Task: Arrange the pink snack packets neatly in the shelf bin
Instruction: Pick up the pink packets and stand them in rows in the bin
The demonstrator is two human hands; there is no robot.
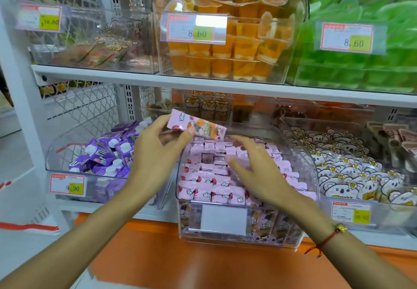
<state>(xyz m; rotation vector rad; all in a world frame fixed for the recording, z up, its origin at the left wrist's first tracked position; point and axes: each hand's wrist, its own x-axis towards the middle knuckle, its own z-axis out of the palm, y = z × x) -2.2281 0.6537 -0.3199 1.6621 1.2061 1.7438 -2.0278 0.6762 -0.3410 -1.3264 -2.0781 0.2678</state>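
A pink packet (196, 128) was pinched by the left hand (155, 153) above a clear bin (312, 166) on the lower shelf. Rows of pink packets (209, 182) were stacked inside, the right hand (255, 171) spread loosely over them, nothing held.

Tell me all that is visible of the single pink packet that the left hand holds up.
The pink packet is a long, flat, glossy wrapper, apparently plastic film, printed with cartoon figures in white, red and orange. It is lifted above the clear bin of similar pink packets, tilted with its right end lower. The left hand pinches its left part between thumb and fingers. The right hand hovers open over the bin and seems not to touch it.
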